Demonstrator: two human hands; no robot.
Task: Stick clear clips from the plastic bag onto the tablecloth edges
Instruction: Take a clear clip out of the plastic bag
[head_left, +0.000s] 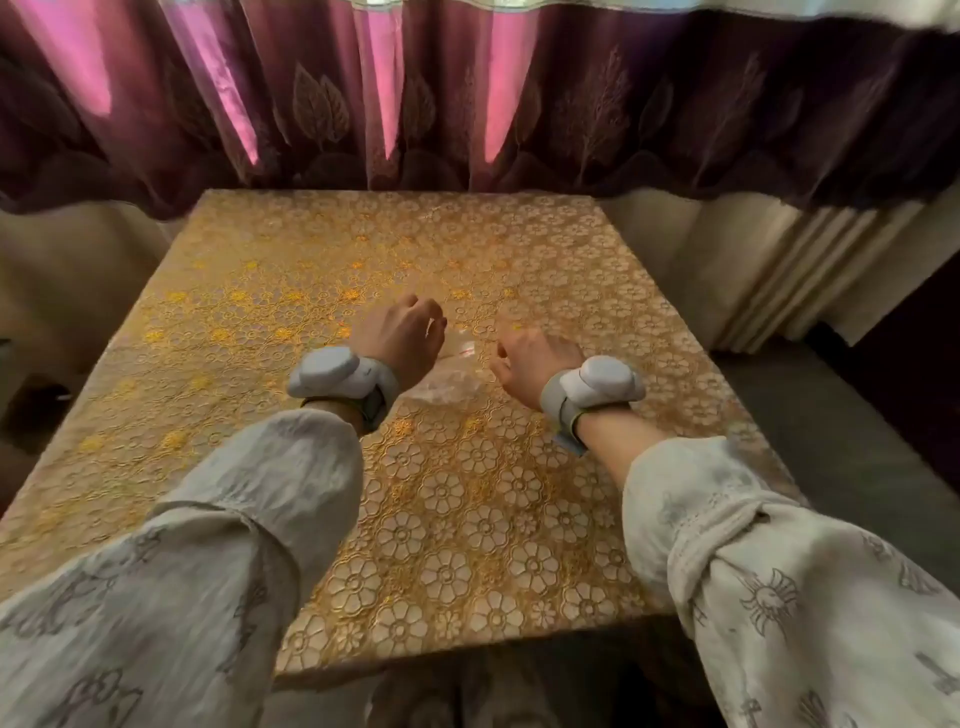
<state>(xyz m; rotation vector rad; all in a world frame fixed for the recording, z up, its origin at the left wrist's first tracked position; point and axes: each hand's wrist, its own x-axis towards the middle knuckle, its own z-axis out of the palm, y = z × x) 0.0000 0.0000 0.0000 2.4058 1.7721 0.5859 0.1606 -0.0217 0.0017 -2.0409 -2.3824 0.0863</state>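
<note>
A clear plastic bag (457, 371) lies on the gold flower-patterned tablecloth (457, 519) near the middle of the table. It is hard to see against the pattern, and I cannot make out the clips inside. My left hand (400, 330) hovers at the bag's left side with fingers curled, seemingly pinching its upper edge. My right hand (535, 364) sits at the bag's right side, fingers curled down toward it. Whether either hand truly grips the bag is hidden by the knuckles.
Dark purple curtains (467, 104) hang just behind the table's far edge. A white radiator (789, 270) stands at the right. Dark floor shows on both sides of the table. Grey bands are strapped on both wrists.
</note>
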